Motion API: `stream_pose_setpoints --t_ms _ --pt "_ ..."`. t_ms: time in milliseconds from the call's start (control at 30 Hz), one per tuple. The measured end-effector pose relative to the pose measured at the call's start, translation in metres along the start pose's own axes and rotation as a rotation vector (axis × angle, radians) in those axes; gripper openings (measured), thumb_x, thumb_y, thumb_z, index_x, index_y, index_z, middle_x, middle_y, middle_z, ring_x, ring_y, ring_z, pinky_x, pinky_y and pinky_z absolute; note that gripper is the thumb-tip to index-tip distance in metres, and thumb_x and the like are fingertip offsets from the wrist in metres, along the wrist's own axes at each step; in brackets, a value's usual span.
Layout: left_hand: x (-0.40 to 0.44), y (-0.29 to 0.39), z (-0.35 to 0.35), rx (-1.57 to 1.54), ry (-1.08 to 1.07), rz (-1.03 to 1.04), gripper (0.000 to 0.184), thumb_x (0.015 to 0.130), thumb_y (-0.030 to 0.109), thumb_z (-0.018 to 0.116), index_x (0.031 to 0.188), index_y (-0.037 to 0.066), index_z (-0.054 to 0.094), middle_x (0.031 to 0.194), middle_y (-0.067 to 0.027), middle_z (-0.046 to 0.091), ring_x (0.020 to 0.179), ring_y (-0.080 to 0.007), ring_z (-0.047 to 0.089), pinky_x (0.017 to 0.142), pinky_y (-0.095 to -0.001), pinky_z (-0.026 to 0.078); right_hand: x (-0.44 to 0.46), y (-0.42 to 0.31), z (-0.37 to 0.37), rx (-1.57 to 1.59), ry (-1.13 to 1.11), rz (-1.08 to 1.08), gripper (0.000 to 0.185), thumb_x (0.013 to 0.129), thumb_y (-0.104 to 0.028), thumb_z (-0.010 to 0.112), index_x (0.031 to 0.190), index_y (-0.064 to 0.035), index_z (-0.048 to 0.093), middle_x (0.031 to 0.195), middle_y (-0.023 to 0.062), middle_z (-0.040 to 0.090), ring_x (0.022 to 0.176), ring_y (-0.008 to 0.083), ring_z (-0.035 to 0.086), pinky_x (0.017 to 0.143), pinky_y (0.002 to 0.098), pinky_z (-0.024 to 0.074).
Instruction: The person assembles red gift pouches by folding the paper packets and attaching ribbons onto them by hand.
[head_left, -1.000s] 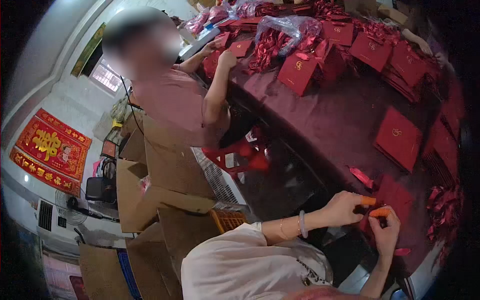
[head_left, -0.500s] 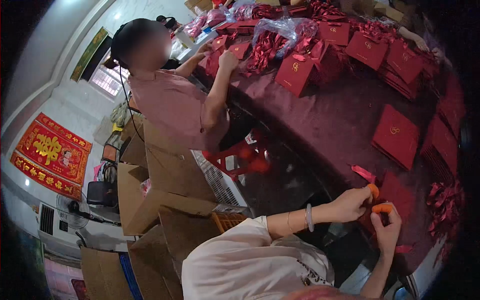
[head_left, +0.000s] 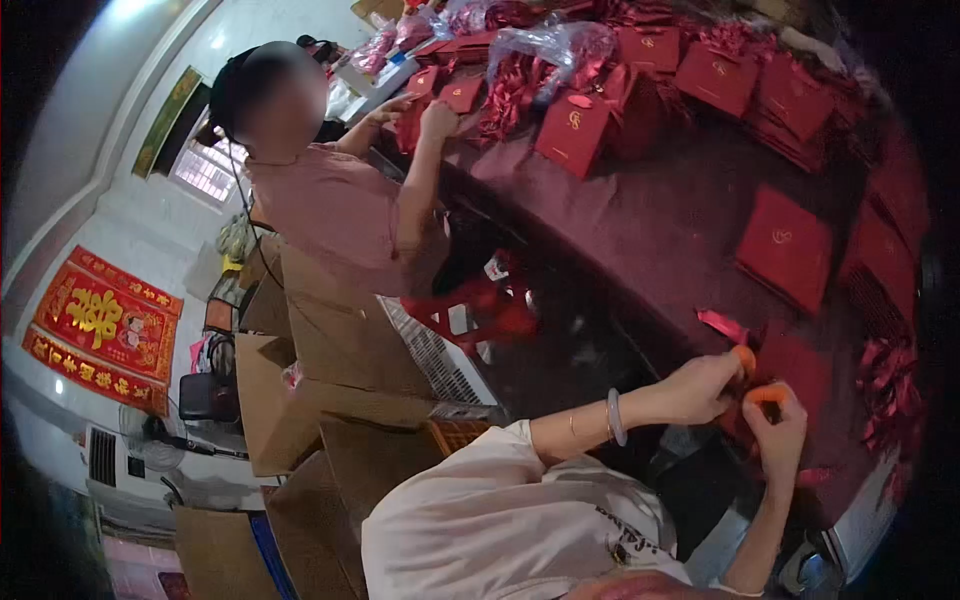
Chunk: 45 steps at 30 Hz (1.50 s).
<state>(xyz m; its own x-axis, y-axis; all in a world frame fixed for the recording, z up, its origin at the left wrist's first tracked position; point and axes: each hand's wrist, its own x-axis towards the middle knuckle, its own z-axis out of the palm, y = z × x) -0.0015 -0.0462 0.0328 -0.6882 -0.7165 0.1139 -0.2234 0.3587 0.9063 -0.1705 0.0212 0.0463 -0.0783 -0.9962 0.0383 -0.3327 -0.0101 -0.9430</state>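
A red gift bag [head_left: 795, 375] lies at the near edge of the table, under and between my hands. My left hand [head_left: 705, 388], with a pale bangle at the wrist, is closed at the bag's near edge. An orange finger cover [head_left: 743, 358] shows on one of its fingers. Close beside it, my right hand [head_left: 782, 432] has thumb and finger curled together at the bag, with orange covers on the fingers. Exactly what the fingertips pinch is hidden. One pink-red ribbon piece [head_left: 722, 325] sticks out beyond my left hand, another [head_left: 818, 475] beside my right wrist.
Finished-looking red bags [head_left: 785, 245] lie stacked on the dark red tablecloth [head_left: 660, 220]. Red ribbons [head_left: 890, 395] pile up at right. A co-worker [head_left: 340, 200] handles bags across from a red stool [head_left: 480, 310]. Open cardboard boxes [head_left: 330, 350] stand left of me.
The whole view has shifted slightly, moving the table and co-worker a little up and left in the picture. My hands stay at the same bag, fingers still curled.
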Motion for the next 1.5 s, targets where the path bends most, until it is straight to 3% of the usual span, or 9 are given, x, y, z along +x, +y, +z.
stream_pose_setpoints --t_ms 133,267,500,633,933,1000,1267,1367,1500 --pt "0.000 0.003 -0.006 0.105 -0.053 -0.002 0.027 0.067 0.001 0.061 0.091 0.002 0.050 0.082 -0.0188 0.056 0.076 -0.0383 0.057 0.062 -0.0401 0.046 -0.005 0.004 -0.006 0.076 -0.076 0.011 0.014 0.073 -0.005 0.067 0.084 -0.0009 0.060 0.076 0.0038 0.055 0.071 0.0127 0.051 0.070 0.0269 0.0420" --pt "0.007 0.011 -0.018 0.076 -0.146 -0.073 0.032 0.067 -0.003 0.063 0.096 0.001 0.051 0.077 -0.0078 0.055 0.068 -0.0114 0.052 0.060 -0.0261 0.044 -0.004 0.007 -0.009 0.245 -0.165 -0.008 0.019 0.080 -0.011 0.065 0.096 -0.0041 0.058 0.076 -0.0019 0.052 0.069 0.0043 0.046 0.064 0.0202 0.0392" --pt "0.031 0.030 -0.034 -0.149 -0.285 -0.449 0.030 0.068 -0.004 0.064 0.092 -0.003 0.045 0.076 -0.0057 0.055 0.067 -0.0100 0.054 0.057 -0.0223 0.043 0.005 0.006 -0.011 0.199 -0.190 0.101 0.024 0.079 -0.010 0.065 0.100 -0.0039 0.056 0.079 -0.0015 0.057 0.070 0.0045 0.051 0.061 0.0198 0.0401" --pt "0.019 0.006 -0.031 -0.325 -0.274 -0.384 0.030 0.068 -0.002 0.065 0.092 -0.003 0.046 0.078 -0.0057 0.055 0.063 -0.0075 0.050 0.056 -0.0225 0.042 0.000 0.011 -0.009 0.228 -0.164 0.103 0.014 0.079 -0.009 0.066 0.090 -0.0014 0.061 0.078 0.0017 0.062 0.068 0.0049 0.053 0.058 0.0217 0.0416" --pt "-0.001 0.003 -0.011 0.097 -0.089 -0.186 0.033 0.069 0.004 0.068 0.099 0.001 0.053 0.072 -0.0053 0.048 0.058 -0.0127 0.042 0.054 -0.0268 0.039 0.000 0.002 -0.006 -0.024 -0.090 0.016 0.020 0.077 -0.018 0.066 0.088 -0.0019 0.062 0.076 0.0073 0.064 0.067 0.0151 0.059 0.062 0.0296 0.0460" --pt "-0.005 0.000 -0.009 0.223 -0.016 0.064 0.032 0.067 0.002 0.068 0.096 0.001 0.054 0.074 -0.0061 0.047 0.058 -0.0156 0.043 0.053 -0.0280 0.039 -0.001 0.002 -0.007 0.003 -0.103 0.036 0.020 0.077 -0.019 0.066 0.088 -0.0019 0.062 0.076 0.0069 0.064 0.068 0.0142 0.059 0.063 0.0292 0.0458" --pt "-0.011 0.007 -0.003 0.246 0.080 0.215 0.017 0.065 -0.003 0.063 0.081 -0.002 0.058 0.081 -0.0100 0.053 0.060 -0.0184 0.047 0.054 -0.0266 0.039 -0.005 0.008 -0.008 0.131 -0.115 -0.044 0.020 0.079 -0.016 0.066 0.092 -0.0009 0.061 0.076 0.0032 0.062 0.070 0.0080 0.055 0.065 0.0253 0.0442" --pt "-0.009 0.018 -0.012 0.306 -0.002 0.161 0.011 0.066 -0.001 0.064 0.075 -0.002 0.060 0.081 -0.0144 0.057 0.069 -0.0322 0.056 0.061 -0.0352 0.045 -0.005 0.007 -0.011 0.220 -0.165 -0.052 0.020 0.078 -0.013 0.067 0.093 -0.0011 0.062 0.074 0.0006 0.058 0.069 0.0071 0.051 0.065 0.0239 0.0431" --pt "-0.008 0.025 -0.030 0.344 -0.109 0.055 0.012 0.068 0.006 0.069 0.076 -0.001 0.064 0.077 -0.0117 0.058 0.066 -0.0298 0.057 0.057 -0.0345 0.045 -0.005 0.003 -0.016 0.293 -0.234 0.007 0.022 0.076 -0.010 0.069 0.095 -0.0028 0.060 0.079 -0.0020 0.055 0.073 0.0057 0.047 0.069 0.0214 0.0408"
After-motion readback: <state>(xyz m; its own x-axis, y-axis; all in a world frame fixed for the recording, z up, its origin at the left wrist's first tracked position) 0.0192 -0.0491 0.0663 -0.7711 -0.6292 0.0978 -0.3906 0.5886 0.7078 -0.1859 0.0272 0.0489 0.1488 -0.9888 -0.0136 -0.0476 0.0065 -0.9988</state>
